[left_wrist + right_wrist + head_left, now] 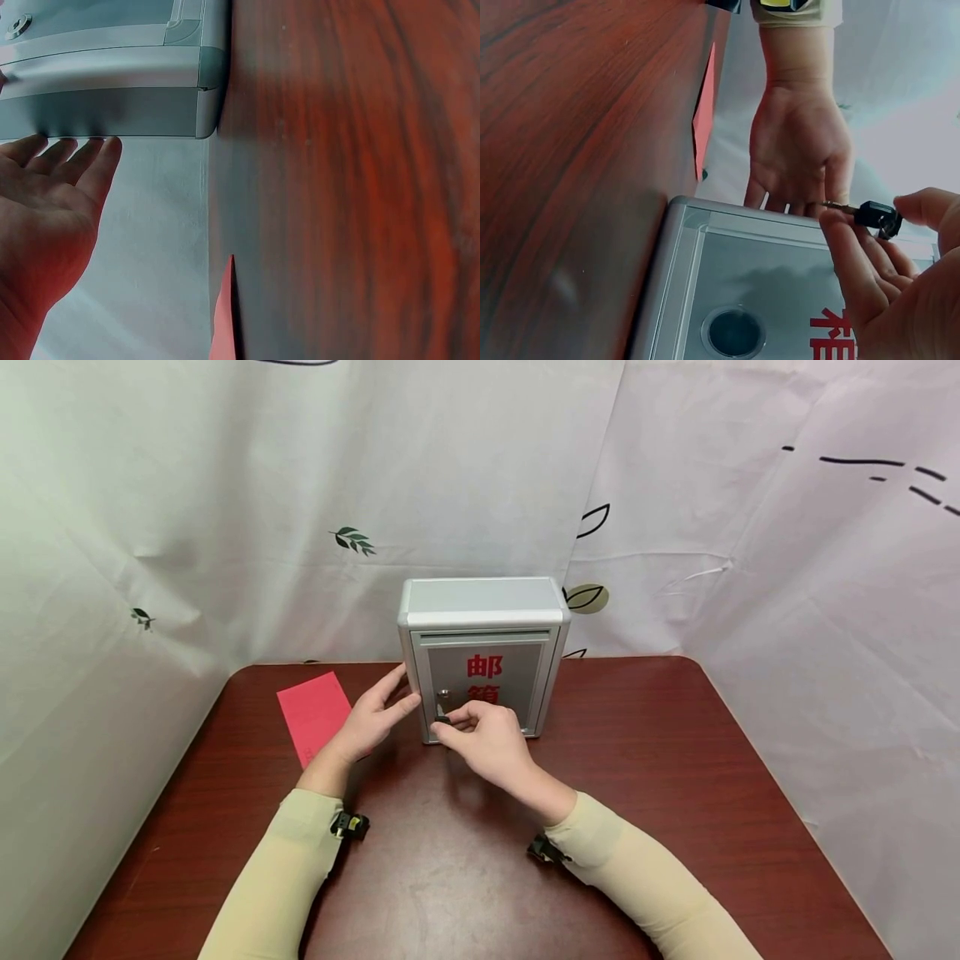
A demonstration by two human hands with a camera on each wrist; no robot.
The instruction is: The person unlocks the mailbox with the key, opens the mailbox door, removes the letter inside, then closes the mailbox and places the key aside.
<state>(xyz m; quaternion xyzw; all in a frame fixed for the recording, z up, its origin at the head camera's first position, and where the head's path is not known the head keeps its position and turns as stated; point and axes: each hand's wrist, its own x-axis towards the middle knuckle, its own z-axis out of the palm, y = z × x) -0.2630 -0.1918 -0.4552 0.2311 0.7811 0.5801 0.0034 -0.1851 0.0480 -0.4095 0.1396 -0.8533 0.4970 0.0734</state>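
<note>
A silver metal mailbox (483, 602) with red characters on its front door stands upright at the table's back. Its small round lock (444, 693) sits on the door's left side. Between thumb and fingers, my right hand (495, 743) pinches a key (876, 215) with a black head, held in front of the door. The metal blade points up, its tip just below the lock in the head view. My left hand (371, 718) touches the mailbox's left side with its fingers stretched out; the left wrist view shows the fingertips (110, 146) right at that side's edge.
A red envelope (311, 714) lies on the brown wooden table (637, 760), left of the mailbox and partly behind the left forearm. White patterned cloth (465, 468) hangs behind the table and along both sides. A small black device (349, 825) is strapped at each wrist.
</note>
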